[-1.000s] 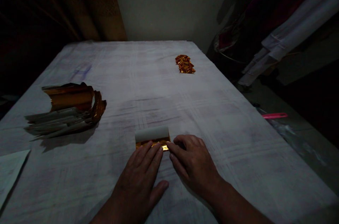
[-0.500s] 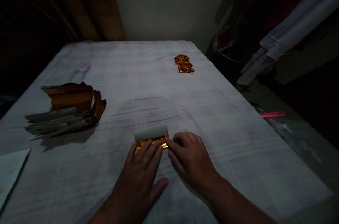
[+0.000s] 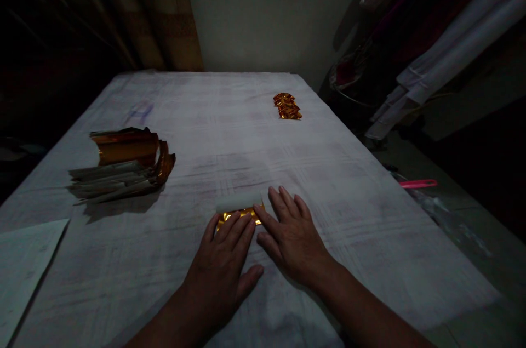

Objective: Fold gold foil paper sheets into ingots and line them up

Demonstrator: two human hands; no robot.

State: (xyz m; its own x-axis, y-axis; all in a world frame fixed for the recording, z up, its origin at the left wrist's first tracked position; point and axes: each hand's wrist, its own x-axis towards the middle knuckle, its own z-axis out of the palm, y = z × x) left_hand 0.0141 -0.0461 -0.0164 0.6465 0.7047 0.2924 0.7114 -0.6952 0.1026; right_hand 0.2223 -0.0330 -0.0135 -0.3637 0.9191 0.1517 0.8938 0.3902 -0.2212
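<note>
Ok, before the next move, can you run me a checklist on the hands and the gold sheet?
1. Left hand on the gold sheet: ok.
2. Right hand touching the sheet's right end: ok.
3. Gold sheet fully flat: not ok, pale far part curls up.
4. Surface under the left hand smooth: cannot tell, covered.
5. Paper stack apart from both hands: ok.
6. Folded gold pieces apart from both hands: ok.
</note>
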